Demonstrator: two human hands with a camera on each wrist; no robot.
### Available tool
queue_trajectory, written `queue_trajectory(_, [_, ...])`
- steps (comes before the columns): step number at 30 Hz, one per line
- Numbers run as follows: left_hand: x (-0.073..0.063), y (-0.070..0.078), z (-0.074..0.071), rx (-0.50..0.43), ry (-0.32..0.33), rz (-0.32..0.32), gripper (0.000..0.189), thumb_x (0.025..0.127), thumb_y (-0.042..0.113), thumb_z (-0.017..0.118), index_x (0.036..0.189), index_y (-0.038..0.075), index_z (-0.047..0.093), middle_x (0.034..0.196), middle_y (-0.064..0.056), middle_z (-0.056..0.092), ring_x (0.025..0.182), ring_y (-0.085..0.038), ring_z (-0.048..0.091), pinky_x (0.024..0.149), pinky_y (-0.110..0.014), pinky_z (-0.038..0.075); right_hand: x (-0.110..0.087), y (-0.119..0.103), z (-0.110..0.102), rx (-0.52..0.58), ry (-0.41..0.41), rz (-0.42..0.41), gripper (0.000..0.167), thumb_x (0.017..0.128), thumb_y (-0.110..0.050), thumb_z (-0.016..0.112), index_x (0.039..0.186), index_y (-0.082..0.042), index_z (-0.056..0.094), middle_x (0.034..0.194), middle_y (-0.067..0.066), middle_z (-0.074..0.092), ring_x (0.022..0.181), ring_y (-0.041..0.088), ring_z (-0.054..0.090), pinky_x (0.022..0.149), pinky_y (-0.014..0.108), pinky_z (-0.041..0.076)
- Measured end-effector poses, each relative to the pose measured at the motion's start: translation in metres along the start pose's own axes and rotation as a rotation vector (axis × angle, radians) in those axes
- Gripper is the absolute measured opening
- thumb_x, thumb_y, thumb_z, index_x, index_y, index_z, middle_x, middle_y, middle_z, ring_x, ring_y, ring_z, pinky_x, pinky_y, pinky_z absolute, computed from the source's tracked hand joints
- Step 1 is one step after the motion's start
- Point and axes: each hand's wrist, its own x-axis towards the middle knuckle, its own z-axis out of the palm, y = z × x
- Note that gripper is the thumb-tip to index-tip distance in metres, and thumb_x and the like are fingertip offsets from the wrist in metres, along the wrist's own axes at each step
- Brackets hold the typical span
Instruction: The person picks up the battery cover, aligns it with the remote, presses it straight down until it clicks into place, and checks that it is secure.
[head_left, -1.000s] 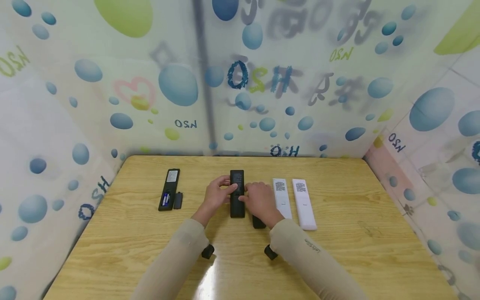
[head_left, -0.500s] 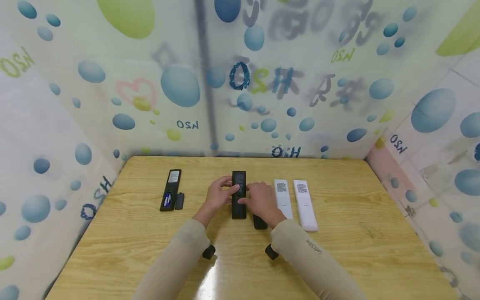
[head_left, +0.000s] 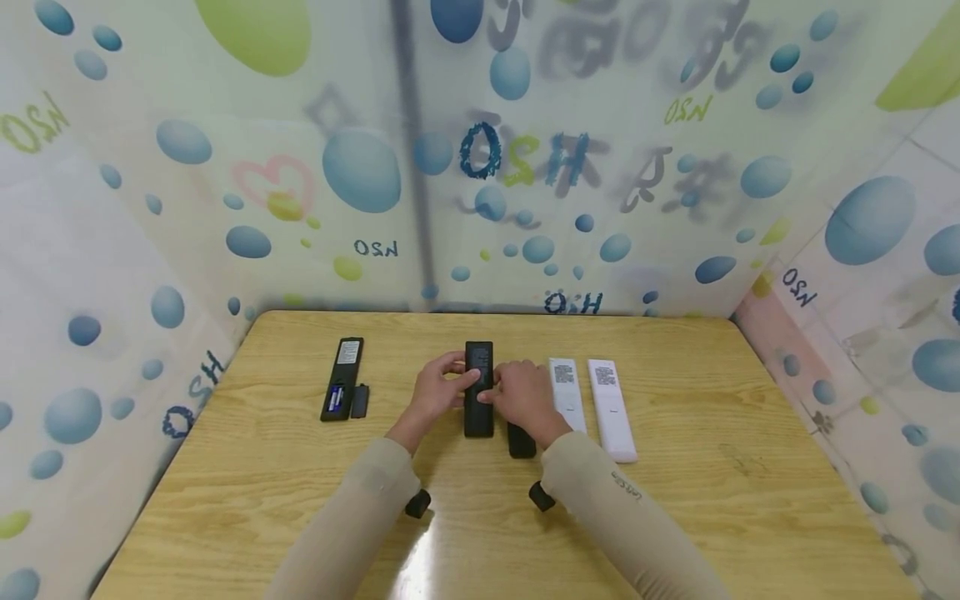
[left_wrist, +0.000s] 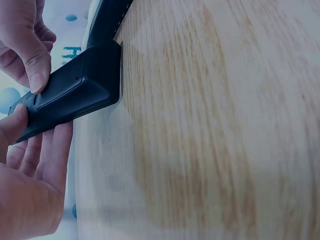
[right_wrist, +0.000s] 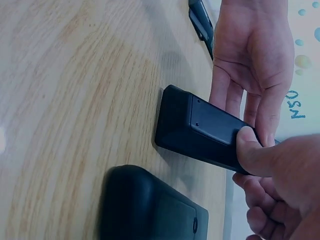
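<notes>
A black remote control (head_left: 478, 417) lies back side up, its battery cover (right_wrist: 215, 122) in place. In the left wrist view its near end touches the table and its far end is lifted. My left hand (head_left: 435, 392) holds it from the left, thumb on top and fingers underneath. From the other side my right hand (head_left: 523, 396) grips it, with the thumb (left_wrist: 37, 75) pressed on the cover near its latch and the other fingers curled at the edge. Partly under my right hand lies a second black remote (head_left: 521, 442).
On the left is an opened black remote (head_left: 342, 367) with blue batteries (head_left: 335, 398) showing and its loose cover (head_left: 360, 402) alongside. Two white remotes, one nearer (head_left: 570, 404) and one farther right (head_left: 611, 417), lie face down. A patterned curtain (head_left: 495, 275) borders the wooden table (head_left: 720, 500).
Both hands keep their hold on the black remote. My right thumb shifts only slightly on the cover, which stays in place. The view has moved a little.
</notes>
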Motion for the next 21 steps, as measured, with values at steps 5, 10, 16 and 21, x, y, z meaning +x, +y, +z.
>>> queue_trajectory(5, [0.0024, -0.0062, 0.0016, -0.005, 0.032, 0.006, 0.047, 0.091, 0.025, 0.069, 0.136, 0.016, 0.057, 0.121, -0.016, 0.059, 0.084, -0.022, 0.071, 0.072, -0.039, 0.062, -0.0008, -0.0011, 0.0001, -0.032, -0.01, -0.011, 0.041, 0.082, -0.053, 0.072, 0.096, -0.015, 0.072, 0.081, -0.003, 0.065, 0.079, 0.019, 0.053, 0.081, 0.04, 0.043])
queue_trajectory(10, [0.0019, -0.0058, 0.0028, -0.007, 0.054, 0.003, 0.045, 0.091, 0.023, 0.069, 0.134, 0.017, 0.058, 0.119, -0.015, 0.059, 0.084, -0.023, 0.071, 0.072, -0.039, 0.062, -0.0026, -0.0018, 0.0019, -0.041, -0.009, -0.011, 0.045, 0.081, -0.053, 0.072, 0.103, -0.014, 0.071, 0.089, -0.001, 0.068, 0.084, 0.02, 0.054, 0.085, 0.041, 0.044])
queue_trajectory(16, [0.0003, -0.005, 0.0022, -0.006, 0.053, -0.001, 0.044, 0.091, 0.024, 0.069, 0.134, 0.017, 0.058, 0.12, -0.015, 0.06, 0.086, -0.022, 0.071, 0.073, -0.038, 0.062, -0.004, -0.0014, 0.0026, -0.046, -0.002, -0.019, 0.048, 0.082, -0.054, 0.071, 0.108, -0.014, 0.072, 0.094, 0.0, 0.07, 0.087, 0.021, 0.055, 0.086, 0.041, 0.044])
queue_trajectory(21, [-0.0015, -0.0023, 0.0012, -0.019, 0.031, 0.001, 0.043, 0.092, 0.024, 0.068, 0.133, 0.015, 0.058, 0.121, -0.017, 0.058, 0.085, -0.023, 0.07, 0.076, -0.041, 0.061, -0.0068, 0.0, 0.0, -0.041, -0.01, -0.045, 0.049, 0.084, -0.054, 0.069, 0.112, -0.014, 0.072, 0.099, 0.002, 0.072, 0.092, 0.024, 0.058, 0.09, 0.045, 0.046])
